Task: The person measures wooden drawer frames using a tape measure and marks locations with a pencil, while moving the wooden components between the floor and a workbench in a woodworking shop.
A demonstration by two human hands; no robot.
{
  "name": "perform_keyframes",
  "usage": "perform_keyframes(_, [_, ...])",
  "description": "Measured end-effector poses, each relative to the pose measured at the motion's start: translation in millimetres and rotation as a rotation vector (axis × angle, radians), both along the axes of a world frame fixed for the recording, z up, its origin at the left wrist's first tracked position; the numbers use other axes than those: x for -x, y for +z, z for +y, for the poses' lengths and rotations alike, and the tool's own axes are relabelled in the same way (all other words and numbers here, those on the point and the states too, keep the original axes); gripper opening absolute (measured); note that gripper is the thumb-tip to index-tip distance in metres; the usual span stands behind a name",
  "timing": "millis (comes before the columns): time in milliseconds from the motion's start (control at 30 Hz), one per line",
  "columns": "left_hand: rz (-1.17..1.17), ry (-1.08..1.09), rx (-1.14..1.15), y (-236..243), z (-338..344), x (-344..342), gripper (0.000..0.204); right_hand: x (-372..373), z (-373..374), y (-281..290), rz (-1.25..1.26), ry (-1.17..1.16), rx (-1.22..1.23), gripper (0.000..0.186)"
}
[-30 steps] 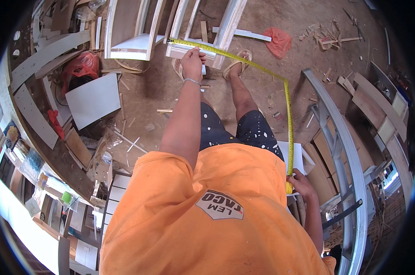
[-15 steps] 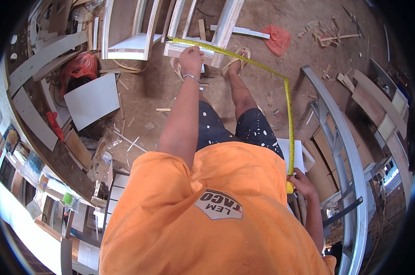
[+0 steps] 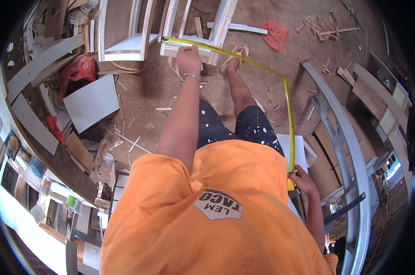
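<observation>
A yellow tape measure (image 3: 287, 110) is pulled out long, its blade bent down sharply towards its yellow case at the right. My right hand (image 3: 303, 180) grips that case beside my orange shirt. My left hand (image 3: 189, 59) is closed at the blade's far stretch, over the end of a pale wooden frame (image 3: 212, 58); its fingertips are partly hidden. The blade's hooked end lies on the frame's left corner, and the strip runs rightward across the frame's end before it hangs free.
A second wooden frame (image 3: 122, 56) lies left of the first. A metal ladder (image 3: 342, 142) stands at the right. A white board (image 3: 91, 103), a red plastic bag (image 3: 275, 35) and wood scraps (image 3: 329, 28) lie on the floor. Stacked panels (image 3: 377, 103) are at the far right.
The view has shifted slightly, so the frames sit a little further left and up. Both hands keep their places on the tape measure, and the blade stays extended.
</observation>
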State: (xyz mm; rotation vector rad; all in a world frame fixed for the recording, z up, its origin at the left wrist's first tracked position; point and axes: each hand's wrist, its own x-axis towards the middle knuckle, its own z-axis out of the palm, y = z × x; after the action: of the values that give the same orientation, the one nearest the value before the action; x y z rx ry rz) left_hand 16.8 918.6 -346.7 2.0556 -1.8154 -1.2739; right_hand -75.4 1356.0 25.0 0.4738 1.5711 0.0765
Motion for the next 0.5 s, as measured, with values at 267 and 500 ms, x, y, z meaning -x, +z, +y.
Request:
perform_keyframes(267, [0.006,-0.400,0.162,22,-22,-10,0.031,0,4,-3,-0.022,0.045,-0.008,0.056])
perform_keyframes(500, [0.010,-0.721,0.043,19,-51,-18,0.029,-3,16,-11,0.000,-0.047,0.016,0.076])
